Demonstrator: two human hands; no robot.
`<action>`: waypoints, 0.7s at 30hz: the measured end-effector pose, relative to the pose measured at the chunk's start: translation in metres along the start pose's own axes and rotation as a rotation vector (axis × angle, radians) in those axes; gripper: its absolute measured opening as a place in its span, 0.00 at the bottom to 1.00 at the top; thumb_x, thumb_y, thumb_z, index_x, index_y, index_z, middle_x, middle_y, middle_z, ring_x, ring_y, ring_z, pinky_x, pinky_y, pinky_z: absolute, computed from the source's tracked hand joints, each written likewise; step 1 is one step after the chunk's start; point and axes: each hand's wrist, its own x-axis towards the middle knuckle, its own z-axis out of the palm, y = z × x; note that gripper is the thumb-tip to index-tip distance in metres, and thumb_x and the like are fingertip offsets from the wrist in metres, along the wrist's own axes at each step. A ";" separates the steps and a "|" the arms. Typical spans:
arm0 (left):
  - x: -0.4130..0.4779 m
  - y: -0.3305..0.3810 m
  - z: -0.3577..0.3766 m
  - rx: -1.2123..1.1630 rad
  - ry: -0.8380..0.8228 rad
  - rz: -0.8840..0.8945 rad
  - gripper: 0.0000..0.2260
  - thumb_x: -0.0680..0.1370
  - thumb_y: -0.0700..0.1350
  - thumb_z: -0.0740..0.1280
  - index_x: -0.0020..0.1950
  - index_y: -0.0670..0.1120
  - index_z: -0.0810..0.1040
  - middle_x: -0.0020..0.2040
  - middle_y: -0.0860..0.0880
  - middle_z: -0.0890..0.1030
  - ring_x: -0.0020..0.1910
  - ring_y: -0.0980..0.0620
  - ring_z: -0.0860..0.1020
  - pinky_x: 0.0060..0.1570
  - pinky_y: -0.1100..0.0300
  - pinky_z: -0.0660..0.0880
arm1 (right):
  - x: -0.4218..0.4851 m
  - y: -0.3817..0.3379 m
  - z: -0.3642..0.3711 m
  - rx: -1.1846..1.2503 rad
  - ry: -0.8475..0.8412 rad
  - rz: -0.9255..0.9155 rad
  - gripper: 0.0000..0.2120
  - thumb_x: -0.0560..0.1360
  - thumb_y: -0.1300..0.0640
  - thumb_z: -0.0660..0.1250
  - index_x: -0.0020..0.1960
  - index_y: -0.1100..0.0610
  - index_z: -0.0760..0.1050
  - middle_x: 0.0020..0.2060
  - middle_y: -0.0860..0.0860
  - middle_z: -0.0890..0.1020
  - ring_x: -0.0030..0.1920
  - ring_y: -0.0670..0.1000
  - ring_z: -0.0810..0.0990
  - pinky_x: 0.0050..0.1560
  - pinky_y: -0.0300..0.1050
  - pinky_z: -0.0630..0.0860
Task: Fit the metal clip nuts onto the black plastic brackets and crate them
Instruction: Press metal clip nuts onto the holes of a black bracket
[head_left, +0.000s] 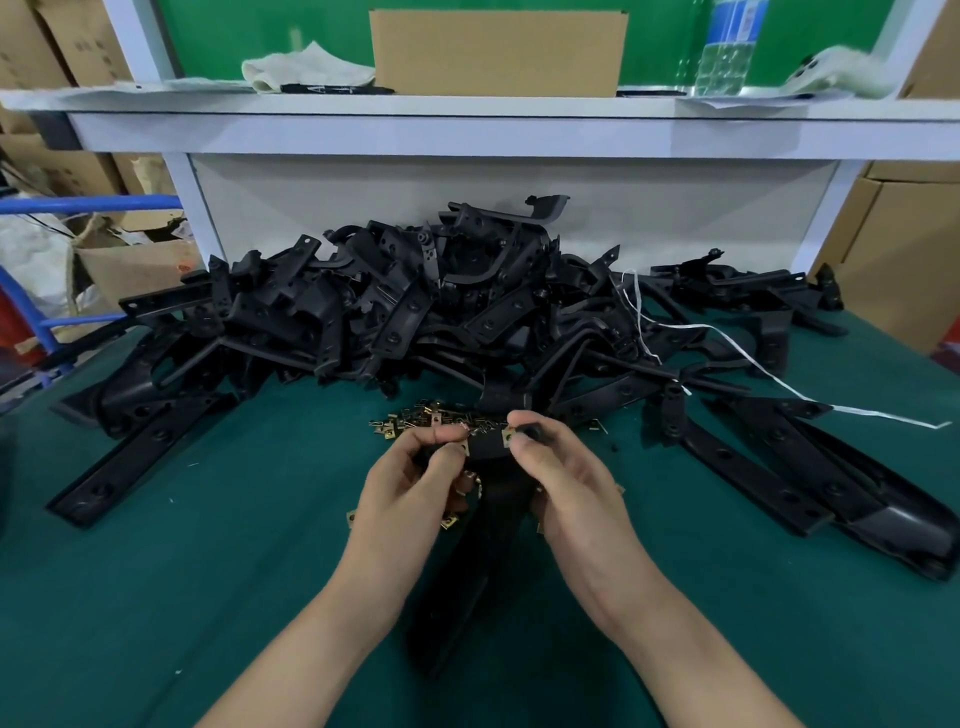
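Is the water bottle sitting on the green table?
No, the water bottle stands up on the white shelf, right of the cardboard box.

The bench (208, 571) is covered in dark teal-green. Heaped on it, the brackets (395, 301) are plain matt black, as is the bracket (496, 509) up front. The clips (410, 418) are brassy gold. A white string (779, 379) trails over the black. Above, the shelf (467, 111) is white, with a bright green board (260, 31) behind, a tan box (498, 52), a cream cloth (306, 65) and a clear bottle (727, 47) with a blue label. The rails (78, 203) at left are blue.
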 end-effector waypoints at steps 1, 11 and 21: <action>-0.001 -0.002 0.002 -0.004 0.001 -0.003 0.06 0.81 0.40 0.65 0.52 0.48 0.81 0.37 0.54 0.81 0.39 0.55 0.79 0.42 0.60 0.77 | -0.001 0.001 0.002 0.023 0.025 0.015 0.10 0.74 0.50 0.71 0.54 0.48 0.82 0.58 0.55 0.83 0.60 0.54 0.81 0.68 0.59 0.73; -0.003 -0.009 0.004 0.047 -0.012 0.031 0.07 0.80 0.39 0.64 0.49 0.49 0.80 0.36 0.56 0.81 0.36 0.57 0.79 0.38 0.65 0.78 | -0.001 0.005 0.007 0.062 0.050 0.052 0.07 0.71 0.54 0.67 0.47 0.49 0.81 0.55 0.64 0.81 0.53 0.61 0.80 0.64 0.68 0.74; -0.014 -0.006 -0.005 0.347 -0.135 0.438 0.09 0.79 0.55 0.60 0.58 0.58 0.72 0.43 0.53 0.79 0.38 0.53 0.77 0.38 0.60 0.74 | -0.015 -0.006 0.002 -0.168 -0.090 -0.220 0.12 0.73 0.61 0.60 0.55 0.50 0.74 0.39 0.44 0.77 0.39 0.43 0.73 0.41 0.34 0.73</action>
